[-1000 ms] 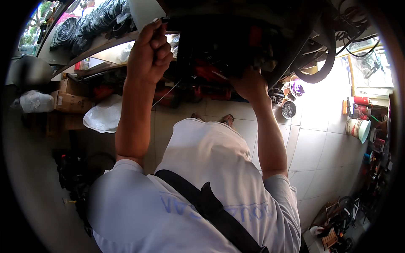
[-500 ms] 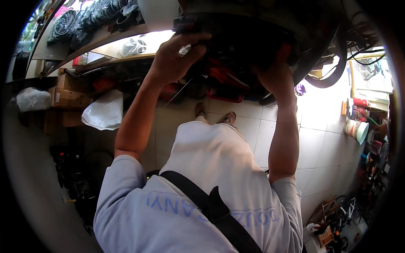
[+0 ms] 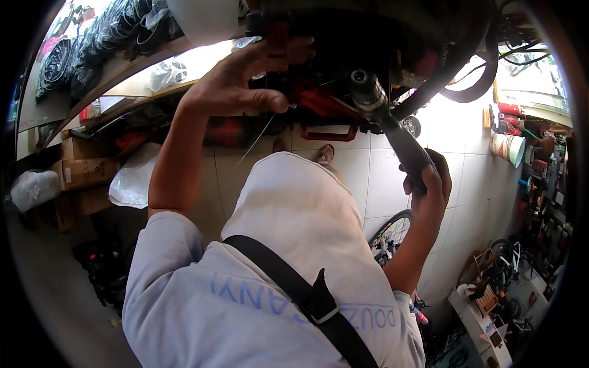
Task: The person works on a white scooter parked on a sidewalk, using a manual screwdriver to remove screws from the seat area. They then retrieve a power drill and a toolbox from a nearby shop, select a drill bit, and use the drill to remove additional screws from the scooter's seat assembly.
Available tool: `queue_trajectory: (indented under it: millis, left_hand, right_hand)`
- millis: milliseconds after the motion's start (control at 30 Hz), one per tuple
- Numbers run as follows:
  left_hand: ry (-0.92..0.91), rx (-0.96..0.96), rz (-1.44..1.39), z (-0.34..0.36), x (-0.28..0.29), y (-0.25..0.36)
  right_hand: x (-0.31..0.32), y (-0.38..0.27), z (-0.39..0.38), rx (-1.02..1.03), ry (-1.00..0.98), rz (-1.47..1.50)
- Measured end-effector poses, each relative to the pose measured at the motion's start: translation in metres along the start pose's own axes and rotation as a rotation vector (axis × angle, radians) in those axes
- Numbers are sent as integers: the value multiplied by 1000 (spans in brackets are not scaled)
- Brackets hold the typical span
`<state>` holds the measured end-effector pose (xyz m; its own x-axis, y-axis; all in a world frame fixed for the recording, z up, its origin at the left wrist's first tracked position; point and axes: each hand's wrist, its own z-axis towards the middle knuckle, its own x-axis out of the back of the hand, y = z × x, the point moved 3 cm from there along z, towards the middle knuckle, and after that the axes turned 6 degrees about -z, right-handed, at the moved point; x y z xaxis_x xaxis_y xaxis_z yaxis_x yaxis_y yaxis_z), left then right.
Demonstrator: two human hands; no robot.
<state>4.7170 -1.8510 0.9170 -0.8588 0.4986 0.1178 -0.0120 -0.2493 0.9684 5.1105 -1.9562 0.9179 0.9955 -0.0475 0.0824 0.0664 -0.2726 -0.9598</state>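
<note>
My right hand (image 3: 432, 178), at the right, is wrapped round a long dark hand tool (image 3: 399, 132) with a round metal end. Its exact kind is unclear. The tool's metal end points up and left, towards a large dark machine (image 3: 368, 30) whose details are lost in shadow. Beside the machine's left side, my left hand (image 3: 245, 80) is open, with thumb and fingers apart. Its fingertips reach around a dark red part (image 3: 277, 38), and I cannot tell whether they touch it. Below the thumb, a thin wire (image 3: 261, 136) slants down from the machine's red part (image 3: 313, 101).
A red-rimmed tray or frame (image 3: 328, 133) sits beneath the machine. Wooden shelves (image 3: 123, 67) hold wrapped goods at the left, above cardboard boxes (image 3: 89, 172) and a white bag (image 3: 132, 178). A bicycle wheel (image 3: 392, 230) stands near my right forearm. A bucket (image 3: 508, 149) is farther right.
My right hand has come out of the machine's shadow, down and to the right, and the dark tool now shows in it. My left hand has spread wider. The view has shifted slightly.
</note>
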Motion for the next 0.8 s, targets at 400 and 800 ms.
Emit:
queue_trajectory:
  millis: [400,800]
  left_hand:
    - [-58,-129,-598,-15,1,19]
    - [7,-185,-657,-5,13,-8]
  right_hand:
    - [-149,-6,-28,223,-731,34]
    - [-162,45,140,1012,-223,-1195]
